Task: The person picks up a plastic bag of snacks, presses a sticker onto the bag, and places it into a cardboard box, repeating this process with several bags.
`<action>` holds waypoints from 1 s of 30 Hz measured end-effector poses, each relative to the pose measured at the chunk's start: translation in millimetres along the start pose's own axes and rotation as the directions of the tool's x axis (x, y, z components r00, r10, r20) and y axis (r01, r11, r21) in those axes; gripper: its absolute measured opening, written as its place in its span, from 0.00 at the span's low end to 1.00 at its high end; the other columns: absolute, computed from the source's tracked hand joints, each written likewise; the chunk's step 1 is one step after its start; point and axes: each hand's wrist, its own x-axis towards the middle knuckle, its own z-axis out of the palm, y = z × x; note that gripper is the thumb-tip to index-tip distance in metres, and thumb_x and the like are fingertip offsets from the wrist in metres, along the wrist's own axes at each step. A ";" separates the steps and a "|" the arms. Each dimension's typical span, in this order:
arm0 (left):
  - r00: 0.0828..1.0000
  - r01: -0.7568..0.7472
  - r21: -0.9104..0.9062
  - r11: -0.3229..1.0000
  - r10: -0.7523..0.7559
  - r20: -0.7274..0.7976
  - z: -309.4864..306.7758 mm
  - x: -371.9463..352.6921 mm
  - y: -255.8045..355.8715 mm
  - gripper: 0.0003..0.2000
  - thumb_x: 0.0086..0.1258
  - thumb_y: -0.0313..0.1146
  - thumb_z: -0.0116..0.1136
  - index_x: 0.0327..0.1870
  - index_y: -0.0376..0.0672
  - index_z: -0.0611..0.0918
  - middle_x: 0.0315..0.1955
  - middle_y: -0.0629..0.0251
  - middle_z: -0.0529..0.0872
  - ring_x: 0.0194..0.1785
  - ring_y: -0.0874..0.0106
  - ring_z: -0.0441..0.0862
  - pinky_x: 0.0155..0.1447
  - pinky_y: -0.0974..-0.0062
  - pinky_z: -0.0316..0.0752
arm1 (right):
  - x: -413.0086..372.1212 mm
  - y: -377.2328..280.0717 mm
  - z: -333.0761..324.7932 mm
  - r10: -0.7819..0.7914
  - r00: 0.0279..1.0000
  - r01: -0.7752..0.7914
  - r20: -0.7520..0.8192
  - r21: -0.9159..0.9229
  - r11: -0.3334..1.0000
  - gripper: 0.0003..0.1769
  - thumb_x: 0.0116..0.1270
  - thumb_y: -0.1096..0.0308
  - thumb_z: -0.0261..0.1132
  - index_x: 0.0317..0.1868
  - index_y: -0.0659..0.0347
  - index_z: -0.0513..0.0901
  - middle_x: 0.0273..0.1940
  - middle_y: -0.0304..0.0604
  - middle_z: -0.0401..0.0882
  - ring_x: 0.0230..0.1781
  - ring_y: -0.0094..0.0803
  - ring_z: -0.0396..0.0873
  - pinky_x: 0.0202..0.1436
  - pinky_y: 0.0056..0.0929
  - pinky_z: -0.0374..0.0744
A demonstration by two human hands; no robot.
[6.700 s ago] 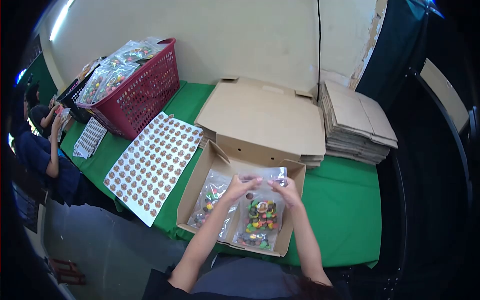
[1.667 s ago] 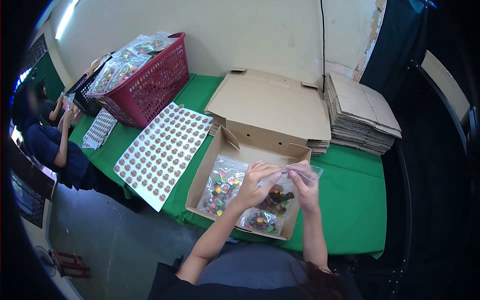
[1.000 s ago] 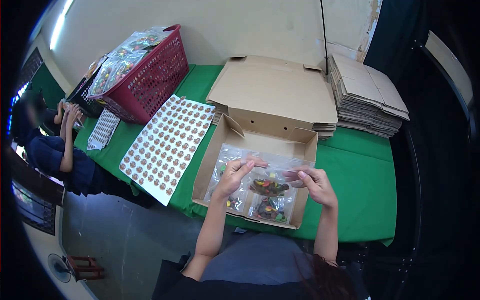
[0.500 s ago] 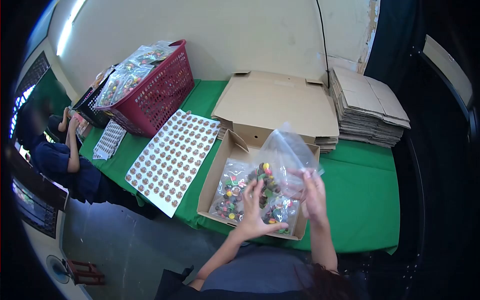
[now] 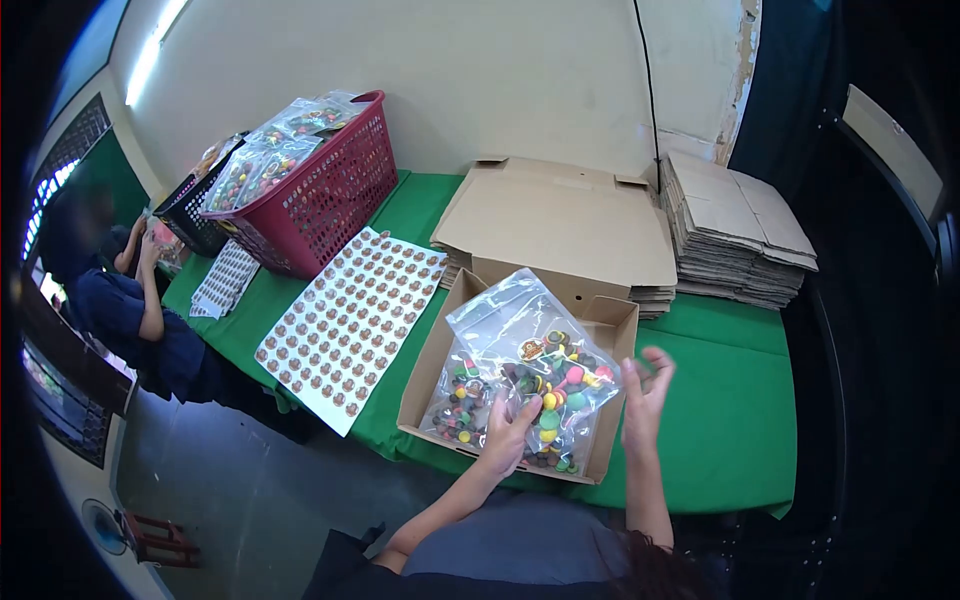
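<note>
A clear plastic bag of colourful round candies [image 5: 560, 375], with a round sticker near its top, is tilted over an open cardboard box [image 5: 420, 385]. My left hand [image 5: 510, 432] grips the lower left part of this bag, thumb on its front. My right hand [image 5: 645, 395] is raised just right of the bag, fingers apart and holding nothing. Under the held bag, more candy bags [image 5: 455, 405] lie inside the box.
Left of the box lies a sticker sheet [image 5: 350, 325]. Behind it stand a red basket [image 5: 320, 205] and a black basket [image 5: 190, 215] with bags. Flattened cardboard [image 5: 560, 215] and a cardboard stack [image 5: 740, 225] are at the back. A person [image 5: 140, 310] stands at the left.
The bag has turned its sticker side into view and spread flatter over the box. My right hand has let go of it and moved slightly right.
</note>
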 end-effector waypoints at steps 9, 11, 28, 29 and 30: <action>0.982 -0.182 0.273 0.945 0.162 0.094 -12.1 -22.0 -27.1 0.34 0.54 0.28 0.59 0.59 0.38 0.51 0.51 0.57 0.63 0.56 0.69 0.63 0.57 0.74 0.61 | -60.1 17.0 -6.6 0.483 0.746 -0.624 0.459 0.229 0.747 0.27 0.58 0.70 0.59 0.56 0.64 0.58 0.46 0.42 0.68 0.43 0.26 0.71 0.42 0.26 0.74; 0.989 -0.145 0.411 0.900 0.150 0.020 -28.0 -22.9 -25.3 0.32 0.55 0.30 0.58 0.58 0.40 0.54 0.51 0.59 0.63 0.56 0.70 0.62 0.58 0.73 0.59 | -36.7 15.3 -28.6 0.454 0.833 -0.536 0.315 0.259 0.804 0.26 0.58 0.69 0.59 0.55 0.63 0.59 0.44 0.43 0.70 0.40 0.26 0.72 0.38 0.22 0.75; 0.994 -0.013 0.015 1.000 0.015 -0.113 -83.3 -45.2 22.2 0.16 0.62 0.29 0.50 0.50 0.37 0.65 0.40 0.62 0.73 0.43 0.73 0.73 0.48 0.78 0.69 | -126.8 6.4 55.9 0.438 0.883 -0.459 0.171 0.515 0.724 0.24 0.57 0.74 0.59 0.53 0.62 0.60 0.47 0.41 0.67 0.46 0.26 0.68 0.47 0.25 0.71; 0.994 -0.005 0.024 1.000 0.008 -0.109 -85.2 -44.6 25.1 0.16 0.62 0.29 0.50 0.50 0.37 0.65 0.40 0.62 0.73 0.43 0.73 0.73 0.48 0.78 0.69 | -139.9 11.2 64.2 0.428 0.877 -0.478 0.217 0.466 0.744 0.25 0.56 0.74 0.60 0.53 0.63 0.60 0.47 0.41 0.67 0.46 0.25 0.68 0.47 0.25 0.70; 0.994 -0.023 0.025 0.999 0.025 -0.103 -88.1 -43.7 29.6 0.18 0.62 0.28 0.50 0.52 0.37 0.63 0.42 0.62 0.72 0.45 0.74 0.72 0.50 0.78 0.68 | -150.6 12.6 68.3 0.438 0.852 -0.521 0.288 0.375 0.767 0.26 0.55 0.74 0.61 0.53 0.64 0.60 0.47 0.41 0.67 0.46 0.25 0.68 0.48 0.24 0.70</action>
